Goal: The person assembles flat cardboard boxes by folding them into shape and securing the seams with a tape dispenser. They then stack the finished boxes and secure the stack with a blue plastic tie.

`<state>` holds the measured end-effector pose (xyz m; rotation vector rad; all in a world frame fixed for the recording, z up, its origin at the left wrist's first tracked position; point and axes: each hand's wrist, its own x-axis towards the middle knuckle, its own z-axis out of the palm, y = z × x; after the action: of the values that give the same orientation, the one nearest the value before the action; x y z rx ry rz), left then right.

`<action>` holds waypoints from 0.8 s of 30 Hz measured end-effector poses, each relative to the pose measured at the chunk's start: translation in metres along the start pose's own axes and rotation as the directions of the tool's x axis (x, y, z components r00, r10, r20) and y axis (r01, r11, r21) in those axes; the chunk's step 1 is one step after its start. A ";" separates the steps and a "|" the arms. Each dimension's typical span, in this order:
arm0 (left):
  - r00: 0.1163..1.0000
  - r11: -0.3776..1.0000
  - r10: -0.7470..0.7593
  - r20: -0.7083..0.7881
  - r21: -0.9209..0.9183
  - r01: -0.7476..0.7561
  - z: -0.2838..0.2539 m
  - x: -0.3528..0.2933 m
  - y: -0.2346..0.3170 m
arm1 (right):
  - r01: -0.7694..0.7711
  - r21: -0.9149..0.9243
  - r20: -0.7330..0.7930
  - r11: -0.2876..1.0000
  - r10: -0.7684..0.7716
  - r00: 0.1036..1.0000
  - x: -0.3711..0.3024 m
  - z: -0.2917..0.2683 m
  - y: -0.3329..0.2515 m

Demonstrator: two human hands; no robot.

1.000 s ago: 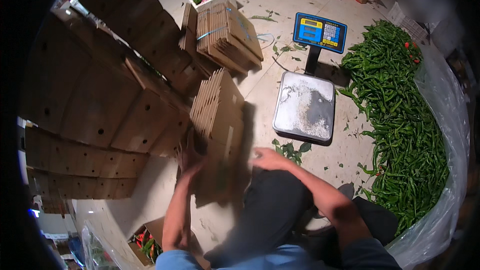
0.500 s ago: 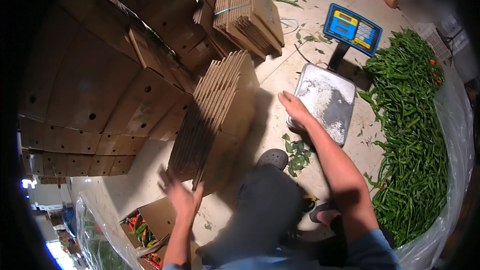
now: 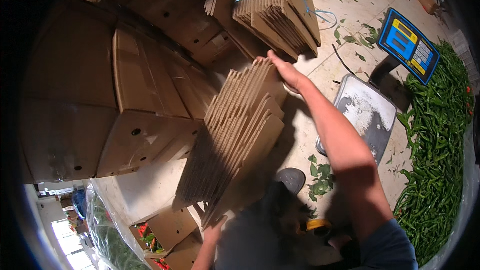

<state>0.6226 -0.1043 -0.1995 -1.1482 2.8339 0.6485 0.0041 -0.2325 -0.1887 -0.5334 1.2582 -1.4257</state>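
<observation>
A stack of flattened cardboard boxes (image 3: 227, 125) stands on edge in front of me, its sheets leaning and fanned unevenly on the right side. At its far upper end, my right hand (image 3: 286, 74) is closed over the edge, with some fingers hidden behind the cardboard. Down at the near end, my left hand (image 3: 215, 230) grips the lower corner, and most of its fingers are out of sight under the sheets. Beyond it stands another bundle of flattened boxes (image 3: 272, 12), tied with blue strap.
Right of the stack is a platform scale (image 3: 367, 115) with a blue display (image 3: 409, 45). A long heap of green peppers (image 3: 430, 170) lies farther right. Large closed cartons (image 3: 150, 140) rise at the left. Near my left arm stands an open box (image 3: 172, 227) with red and green peppers. Yellow tape (image 3: 318, 226) lies by my feet.
My right hand has moved from beside the scale to the stack's far end. My left hand has come under the near corner. The sheets have spread apart, and the view has shifted closer.
</observation>
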 end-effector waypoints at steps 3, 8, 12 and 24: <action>0.861 0.689 -0.509 -0.016 -0.607 0.396 -0.028 0.033 0.054 | -0.082 -0.041 0.322 0.996 0.091 0.942 0.006 0.009 0.007; 0.790 0.646 -0.595 0.147 -0.498 0.579 -0.026 0.031 0.042 | -0.031 -0.239 0.348 0.970 0.115 0.930 -0.042 0.050 0.000; 0.740 0.591 -0.671 0.047 -0.568 0.573 -0.015 0.018 0.041 | 0.028 -0.274 0.487 0.961 0.114 0.866 -0.060 0.088 0.013; 0.746 0.581 -0.595 0.297 -0.482 0.656 0.001 -0.005 0.017 | 0.001 0.010 0.071 1.000 -0.002 0.997 -0.085 0.047 0.031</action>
<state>0.6144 -0.0893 -0.1936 -1.9769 1.9062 1.4431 0.0817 -0.1690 -0.1739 -0.5739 1.1941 -1.4019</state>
